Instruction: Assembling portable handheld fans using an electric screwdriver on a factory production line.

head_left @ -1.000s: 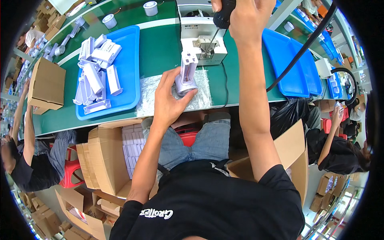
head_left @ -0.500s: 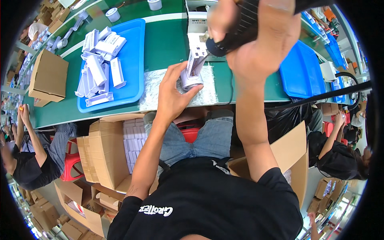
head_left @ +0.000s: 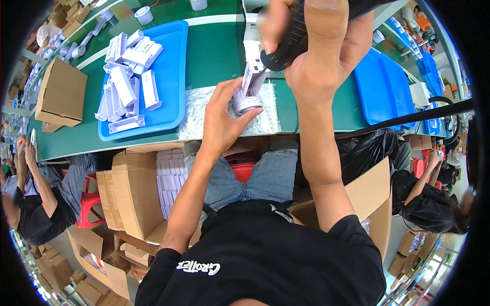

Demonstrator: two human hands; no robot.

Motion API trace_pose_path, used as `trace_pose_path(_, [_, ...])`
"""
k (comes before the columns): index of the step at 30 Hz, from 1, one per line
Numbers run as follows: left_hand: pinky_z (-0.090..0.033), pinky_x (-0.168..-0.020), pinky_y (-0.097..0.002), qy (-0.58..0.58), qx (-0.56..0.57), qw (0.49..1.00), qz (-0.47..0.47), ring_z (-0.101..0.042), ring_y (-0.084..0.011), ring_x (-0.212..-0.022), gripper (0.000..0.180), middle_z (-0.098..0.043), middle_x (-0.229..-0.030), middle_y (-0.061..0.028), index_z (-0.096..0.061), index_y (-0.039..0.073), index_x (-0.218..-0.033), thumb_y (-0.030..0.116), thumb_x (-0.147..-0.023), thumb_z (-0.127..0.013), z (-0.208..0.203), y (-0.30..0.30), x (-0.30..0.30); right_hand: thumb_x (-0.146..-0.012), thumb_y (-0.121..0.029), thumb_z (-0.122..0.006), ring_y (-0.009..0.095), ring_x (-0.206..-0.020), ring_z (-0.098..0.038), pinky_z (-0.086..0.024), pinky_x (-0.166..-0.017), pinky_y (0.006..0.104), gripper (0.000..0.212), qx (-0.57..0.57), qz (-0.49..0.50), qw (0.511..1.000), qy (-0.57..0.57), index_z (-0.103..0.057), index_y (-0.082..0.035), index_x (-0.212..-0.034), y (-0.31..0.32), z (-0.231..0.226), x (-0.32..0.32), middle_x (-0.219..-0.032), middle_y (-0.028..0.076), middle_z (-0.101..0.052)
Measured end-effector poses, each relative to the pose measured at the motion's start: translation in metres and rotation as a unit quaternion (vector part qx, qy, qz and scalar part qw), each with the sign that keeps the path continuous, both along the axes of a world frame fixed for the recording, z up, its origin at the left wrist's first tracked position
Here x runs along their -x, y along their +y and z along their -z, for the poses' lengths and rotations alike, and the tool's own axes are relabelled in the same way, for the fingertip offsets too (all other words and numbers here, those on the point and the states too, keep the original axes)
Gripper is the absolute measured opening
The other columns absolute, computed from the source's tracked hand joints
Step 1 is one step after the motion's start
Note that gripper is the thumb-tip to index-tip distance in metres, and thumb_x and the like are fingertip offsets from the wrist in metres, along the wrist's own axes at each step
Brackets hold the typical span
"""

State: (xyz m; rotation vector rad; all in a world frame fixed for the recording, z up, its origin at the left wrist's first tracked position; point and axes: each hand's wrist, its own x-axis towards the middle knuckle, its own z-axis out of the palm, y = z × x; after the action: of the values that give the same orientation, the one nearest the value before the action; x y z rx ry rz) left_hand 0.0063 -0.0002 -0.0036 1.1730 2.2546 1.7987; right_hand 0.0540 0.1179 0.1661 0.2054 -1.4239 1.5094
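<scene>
Hands [head_left: 223, 120] [head_left: 324, 66] hold driver [head_left: 295, 42], housing [head_left: 247, 103].

On our left we see a cardboard box [head_left: 62, 94] on the green table [head_left: 212, 56], and a red stool [head_left: 91, 204] beside a co-worker [head_left: 38, 217]. Below the table's right side, we notice a black plastic bag [head_left: 370, 150].

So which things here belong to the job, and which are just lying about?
Seemingly part of the job:
white plastic housing, held by the left hand
black screwdriver, in the right hand
similar white housings in the blue tray

Probably just lying about:
cardboard box on the green bench
black plastic bag, right
</scene>
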Motion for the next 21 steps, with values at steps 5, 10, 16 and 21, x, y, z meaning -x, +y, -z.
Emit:
trace_pose_path(5, [-0.054,-0.098,-0.0392,0.009,-0.002,1.000,-0.004,-0.068,-0.0326,-0.113,0.069,-0.068,-0.126,-0.0158,-0.065,0.000,-0.136,0.012,-0.074,-0.094,0.001,-0.003,0.004,-0.107,-0.027,-0.066,0.008,-0.052,-0.055,-0.040,-0.044,0.0228,0.036,-0.177,-0.018,0.984,-0.025,-0.054,0.002,-0.125,0.022,0.009,0.001,-0.075,0.005,-0.063])
trace_pose_path(10, [-0.053,-0.100,-0.0402,0.044,-0.012,0.999,0.002,-0.067,-0.0362,-0.116,0.069,-0.067,-0.127,-0.0184,-0.064,-0.001,-0.136,0.012,-0.074,-0.094,-0.016,0.003,0.011,-0.109,-0.030,-0.062,0.010,-0.052,-0.057,-0.044,-0.045,0.0242,0.041,-0.029,0.003,0.999,-0.024,-0.047,-0.002,-0.135,-0.003,0.028,0.010,-0.076,0.005,-0.062])
trace_pose_path(16, [-0.049,-0.108,-0.0429,0.004,0.054,0.998,0.038,-0.063,-0.0359,-0.123,0.074,-0.065,-0.131,-0.0213,-0.059,-0.003,-0.141,0.017,-0.079,-0.093,0.059,0.013,0.012,-0.100,-0.030,-0.075,0.008,-0.056,-0.057,-0.045,-0.049,0.0235,0.061,0.087,-0.062,0.986,0.128,-0.048,0.006,-0.142,0.058,-0.043,-0.027,-0.074,0.003,-0.062])
trace_pose_path(21, [-0.054,-0.088,-0.0412,-0.047,-0.021,0.996,0.074,-0.064,-0.0258,-0.104,0.062,-0.063,-0.118,-0.0134,-0.057,-0.003,-0.139,0.009,-0.085,-0.085,0.062,-0.025,0.042,-0.100,-0.028,-0.076,0.029,-0.140,-0.051,-0.037,-0.121,0.0403,0.080,-0.021,0.194,0.980,-0.044,-0.036,0.010,-0.157,0.116,-0.020,-0.023,-0.150,0.026,-0.053])
